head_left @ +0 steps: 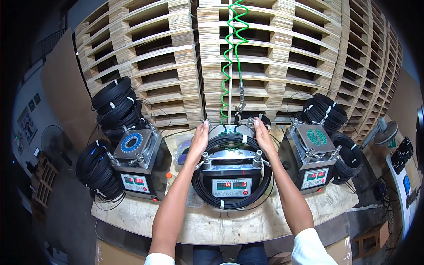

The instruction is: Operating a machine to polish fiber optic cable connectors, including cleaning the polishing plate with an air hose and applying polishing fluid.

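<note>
My left hand [199, 140] and right hand [264, 136], apart, flank the rear knobs [250, 122] of the middle machine [227, 173]; I can't tell if they grip.

From black cable coil [240, 203]: plywood tabletop [216, 228] free, six o'clock; blue-ringed metal machine [138, 167] blocks nine; green-dotted machine [307, 164], three.

The bench [265, 227] is brightly lit; its edge bows with fisheye distortion; the corners go black

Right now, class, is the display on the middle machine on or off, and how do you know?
On: the display is lit, with red digits glowing.
</note>
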Available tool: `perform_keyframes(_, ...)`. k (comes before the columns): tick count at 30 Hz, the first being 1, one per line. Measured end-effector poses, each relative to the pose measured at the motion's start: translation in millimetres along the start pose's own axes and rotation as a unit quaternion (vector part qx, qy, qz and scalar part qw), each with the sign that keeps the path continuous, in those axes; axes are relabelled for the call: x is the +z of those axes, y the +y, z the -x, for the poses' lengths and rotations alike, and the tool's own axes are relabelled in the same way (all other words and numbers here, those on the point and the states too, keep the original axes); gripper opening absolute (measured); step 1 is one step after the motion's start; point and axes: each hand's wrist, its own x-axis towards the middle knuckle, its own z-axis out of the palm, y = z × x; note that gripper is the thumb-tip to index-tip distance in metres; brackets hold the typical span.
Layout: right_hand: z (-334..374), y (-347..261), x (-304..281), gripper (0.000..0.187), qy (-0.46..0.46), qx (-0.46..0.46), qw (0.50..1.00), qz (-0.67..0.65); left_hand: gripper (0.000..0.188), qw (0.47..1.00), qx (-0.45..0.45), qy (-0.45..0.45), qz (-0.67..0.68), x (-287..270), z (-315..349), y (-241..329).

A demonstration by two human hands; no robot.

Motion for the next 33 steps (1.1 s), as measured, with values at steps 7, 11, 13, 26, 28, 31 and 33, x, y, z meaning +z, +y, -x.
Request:
perform_keyframes(7,3,-16,-4,0.066,-0.017,0.075,0.995,-0.061,0.085,1.0,0.0,-0.004,-0.001,2,-5,-5)
perform_keyframes(11,-1,4,-8,0.065,0.021,0.017,1.0,0.008,0.086,1.0,0.013,-0.012,0.011,8,1,5)
perform_keyframes(13,-2,8,-9,0.063,0.031,0.003,0.999,0.043,0.086,1.0,0.023,-0.011,0.009,9,5,8)
perform_keyframes(26,4,-13,-5,0.066,-0.014,0.055,0.997,-0.058,0.086,1.0,-0.011,-0.013,0.005,3,-2,-1)
perform_keyframes(28,5,-12,-4,0.067,-0.012,0.06,0.997,-0.056,0.085,1.0,-0.01,-0.013,0.002,2,-3,-2)
perform_keyframes(31,2,-12,-6,0.068,-0.01,0.053,0.998,-0.01,0.085,1.0,-0.014,-0.017,0.005,1,-2,-1)
perform_keyframes(33,4,-17,-9,0.067,-0.024,0.061,0.998,-0.001,0.084,0.999,-0.022,-0.025,0.017,1,0,1)
